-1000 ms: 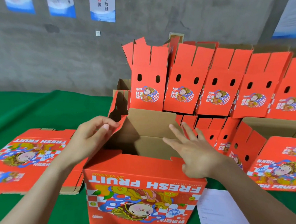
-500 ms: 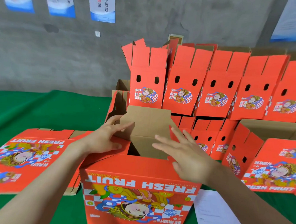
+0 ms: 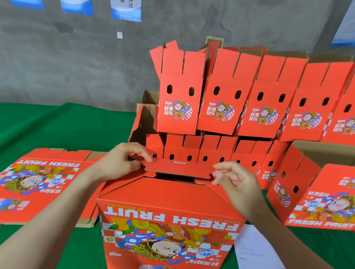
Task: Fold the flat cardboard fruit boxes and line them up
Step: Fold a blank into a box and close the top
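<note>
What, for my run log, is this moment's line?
step: close box; left hand: pinches top flap, left end; right hand: pinches its right end; box: upright

1 head view, close, facing forward-down over table (image 3: 48,126).

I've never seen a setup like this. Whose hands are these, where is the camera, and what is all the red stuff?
No machine here: a person works with bare hands. The single camera sits on their head, looking forward and down. The left hand and right hand each pinch one end of the flap on top of a red box, which stands on the green table. Flat boxes lie to the left and a paper sheet to the right. Folded boxes stand in rows at the back.
</note>
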### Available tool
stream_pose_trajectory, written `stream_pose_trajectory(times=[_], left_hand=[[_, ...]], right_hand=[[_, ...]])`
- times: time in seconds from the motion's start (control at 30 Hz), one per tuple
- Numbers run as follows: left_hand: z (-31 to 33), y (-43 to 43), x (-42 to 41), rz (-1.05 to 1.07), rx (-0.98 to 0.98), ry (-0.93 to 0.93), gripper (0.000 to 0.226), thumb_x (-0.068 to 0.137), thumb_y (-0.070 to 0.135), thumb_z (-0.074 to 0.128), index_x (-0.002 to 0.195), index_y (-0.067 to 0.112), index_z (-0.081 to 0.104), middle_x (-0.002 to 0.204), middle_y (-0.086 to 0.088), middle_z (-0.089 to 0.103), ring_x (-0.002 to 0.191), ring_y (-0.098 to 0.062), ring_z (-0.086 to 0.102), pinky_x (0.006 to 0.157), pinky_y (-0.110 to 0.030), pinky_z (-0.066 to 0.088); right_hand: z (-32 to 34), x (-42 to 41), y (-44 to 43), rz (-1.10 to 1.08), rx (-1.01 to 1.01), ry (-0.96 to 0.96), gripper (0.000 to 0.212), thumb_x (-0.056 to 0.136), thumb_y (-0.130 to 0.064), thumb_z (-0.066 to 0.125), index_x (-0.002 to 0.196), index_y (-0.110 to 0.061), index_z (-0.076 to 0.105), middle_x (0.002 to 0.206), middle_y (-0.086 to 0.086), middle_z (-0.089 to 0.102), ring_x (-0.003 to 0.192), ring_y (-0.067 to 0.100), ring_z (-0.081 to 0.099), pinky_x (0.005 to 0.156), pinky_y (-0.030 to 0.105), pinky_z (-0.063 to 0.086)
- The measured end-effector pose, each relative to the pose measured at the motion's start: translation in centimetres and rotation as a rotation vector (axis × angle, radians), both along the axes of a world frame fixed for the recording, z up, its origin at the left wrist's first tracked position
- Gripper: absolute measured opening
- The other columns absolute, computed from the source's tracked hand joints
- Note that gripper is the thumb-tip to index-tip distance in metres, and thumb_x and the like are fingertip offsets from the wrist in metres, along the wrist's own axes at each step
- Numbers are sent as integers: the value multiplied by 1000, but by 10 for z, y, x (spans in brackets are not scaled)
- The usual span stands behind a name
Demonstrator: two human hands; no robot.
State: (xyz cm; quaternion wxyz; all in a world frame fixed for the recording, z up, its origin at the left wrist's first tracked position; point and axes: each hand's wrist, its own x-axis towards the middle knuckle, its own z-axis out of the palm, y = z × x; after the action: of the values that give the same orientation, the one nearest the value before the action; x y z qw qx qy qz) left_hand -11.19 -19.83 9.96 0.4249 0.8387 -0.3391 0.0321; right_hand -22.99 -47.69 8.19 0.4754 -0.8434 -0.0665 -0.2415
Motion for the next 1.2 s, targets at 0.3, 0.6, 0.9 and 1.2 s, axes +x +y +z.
stream_pose_trajectory(times=[0.3, 0.6, 0.9, 1.2], left_hand=[[5, -6, -5, 20, 228, 174, 37, 72, 25, 81, 102, 27, 60, 107, 8, 59, 94, -7, 56, 80, -11, 44], [2, -20, -7, 180, 635, 55, 94, 70, 43, 80, 147, 39, 26, 145, -6, 29, 137, -31, 22, 115, -43, 22], [-4, -25, -7, 266, 719, -14, 94, 68, 52, 77, 144, 49, 22, 139, -5, 31, 134, -35, 23, 106, -48, 29], [-1, -18, -9, 214, 429, 48, 55, 81, 43, 69, 133, 42, 49, 128, -1, 52, 123, -24, 48, 104, -35, 40]], right_hand=[[16, 23, -4, -30, -337, 386, 47, 87, -32, 64, 132, -28, 50, 136, -12, 43, 130, 9, 36, 105, 27, 29], [11, 31, 6, -113, -586, 439, 57, 82, -36, 70, 133, -30, 44, 137, 0, 40, 130, 24, 28, 100, 35, 30], [5, 31, 17, -210, -793, 416, 61, 85, -42, 64, 135, -29, 32, 136, 3, 37, 129, 25, 30, 93, 41, 40], [2, 27, -1, -46, -554, 362, 47, 92, -41, 56, 134, -25, 45, 140, -2, 41, 132, 16, 30, 103, 31, 29]])
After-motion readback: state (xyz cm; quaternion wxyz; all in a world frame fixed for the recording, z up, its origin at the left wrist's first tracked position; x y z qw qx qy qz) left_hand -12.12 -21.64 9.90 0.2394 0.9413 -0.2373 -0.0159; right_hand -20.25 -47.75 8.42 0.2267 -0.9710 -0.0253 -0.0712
